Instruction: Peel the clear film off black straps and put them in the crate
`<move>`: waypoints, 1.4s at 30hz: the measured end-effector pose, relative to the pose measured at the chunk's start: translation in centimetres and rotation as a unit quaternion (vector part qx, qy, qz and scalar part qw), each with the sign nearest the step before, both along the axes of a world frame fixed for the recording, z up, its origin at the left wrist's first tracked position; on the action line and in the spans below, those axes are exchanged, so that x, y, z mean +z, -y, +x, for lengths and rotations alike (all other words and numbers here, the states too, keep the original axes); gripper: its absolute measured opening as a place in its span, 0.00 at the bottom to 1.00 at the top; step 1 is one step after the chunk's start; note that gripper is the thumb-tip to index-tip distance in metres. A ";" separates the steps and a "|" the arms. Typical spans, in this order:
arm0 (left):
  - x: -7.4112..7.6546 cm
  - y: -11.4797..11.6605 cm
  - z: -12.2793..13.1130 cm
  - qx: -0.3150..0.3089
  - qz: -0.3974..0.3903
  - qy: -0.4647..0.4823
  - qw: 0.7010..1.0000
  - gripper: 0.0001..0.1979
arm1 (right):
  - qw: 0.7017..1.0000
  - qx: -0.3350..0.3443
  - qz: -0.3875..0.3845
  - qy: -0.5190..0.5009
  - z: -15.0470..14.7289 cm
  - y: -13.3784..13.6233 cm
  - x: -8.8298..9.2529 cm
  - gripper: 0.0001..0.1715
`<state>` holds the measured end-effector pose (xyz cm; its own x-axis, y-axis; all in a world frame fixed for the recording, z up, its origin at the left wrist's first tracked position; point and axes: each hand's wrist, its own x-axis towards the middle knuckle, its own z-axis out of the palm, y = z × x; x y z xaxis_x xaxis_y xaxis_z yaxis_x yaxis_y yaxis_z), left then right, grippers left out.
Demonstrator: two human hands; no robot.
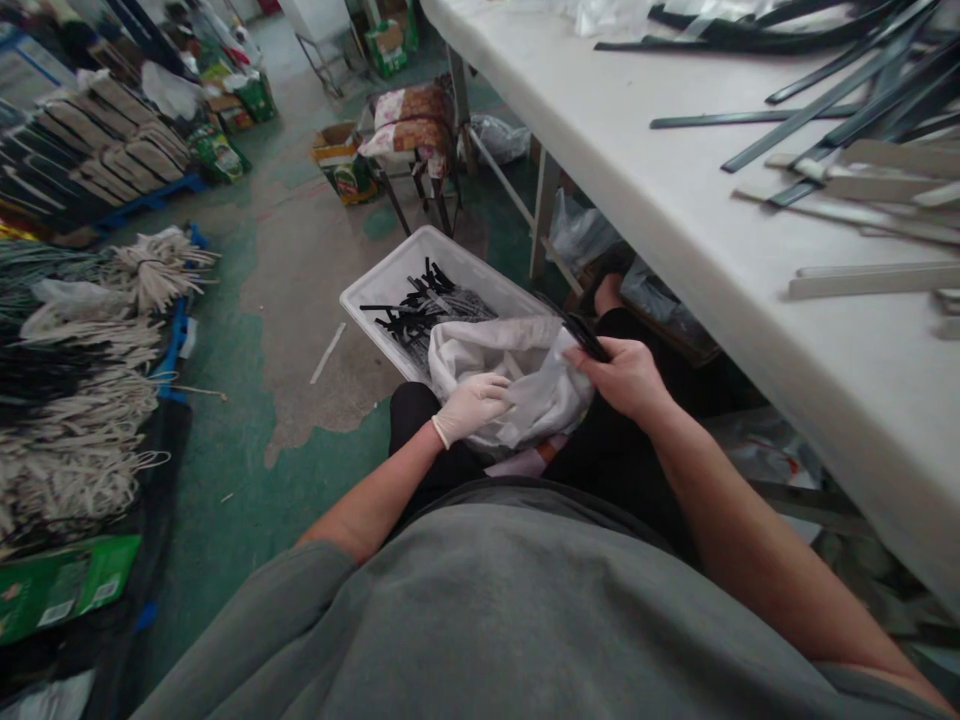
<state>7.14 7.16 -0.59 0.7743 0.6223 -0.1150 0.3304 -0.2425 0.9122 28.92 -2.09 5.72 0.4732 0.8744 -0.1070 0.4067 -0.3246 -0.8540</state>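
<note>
A white sack (517,425) rests with its mouth open between my knees, partly over the near end of a white plastic bin (375,265). Several black strips (427,310) lie heaped inside that bin. My left hand (474,405), in a pale glove, lies at the sack's mouth with its fingers stretched out over the opening; the fingertips are blurred. On the sack's right side my bare right hand (626,375) is closed around a small bundle of dark strips (583,335). Its fingers also touch the sack's edge.
A white table (637,130) on my right carries dark and grey flat strips (862,130). Bundles of pale cords (112,390) are piled on the left. Beyond the bin stand a cushioned stool (411,125) and a cardboard box (341,160). Bags lie under the table.
</note>
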 end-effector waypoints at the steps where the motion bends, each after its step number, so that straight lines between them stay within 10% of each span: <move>1: 0.1 0.2 0.0 0.007 -0.069 0.028 0.997 0.07 | 0.998 -0.025 0.003 0.065 0.6 0.0 -0.6 0.17; 6: 1.4 1.3 0.4 0.005 -0.374 0.058 0.925 0.19 | 0.991 -0.057 0.010 0.119 2.4 0.1 -3.1 0.17; 14: 0.9 3.5 0.0 -0.033 -0.491 0.049 0.869 0.27 | 0.981 -0.176 0.036 -0.069 4.1 -0.8 -3.3 0.15; 18: 0.3 4.5 -1.4 -0.009 -0.514 0.052 0.856 0.26 | 0.967 -0.205 0.045 -0.144 4.5 -1.6 -3.5 0.09; 28: 0.7 3.4 -2.3 -0.175 -0.416 -0.145 0.881 0.15 | 0.967 -0.108 -0.027 -0.231 2.9 -2.8 -5.6 0.14; 30: 1.3 0.8 -2.5 -0.098 -0.420 -0.110 0.895 0.14 | 0.962 -0.040 -0.064 -0.262 2.3 -2.0 -5.9 0.17; 33: 3.6 -5.8 -3.7 0.184 -0.398 0.096 0.894 0.11 | 0.951 0.027 -0.079 -0.296 1.2 -0.3 -5.8 0.21; 37: 8.0 -13.6 -6.6 0.435 -0.338 0.358 0.754 0.11 | 0.947 0.053 -0.089 -0.305 0.0 2.2 -5.1 0.24; 42: 7.0 -10.5 -5.8 0.466 -0.400 0.366 0.700 0.13 | 0.937 0.081 -0.091 -0.328 -1.3 4.7 -4.1 0.31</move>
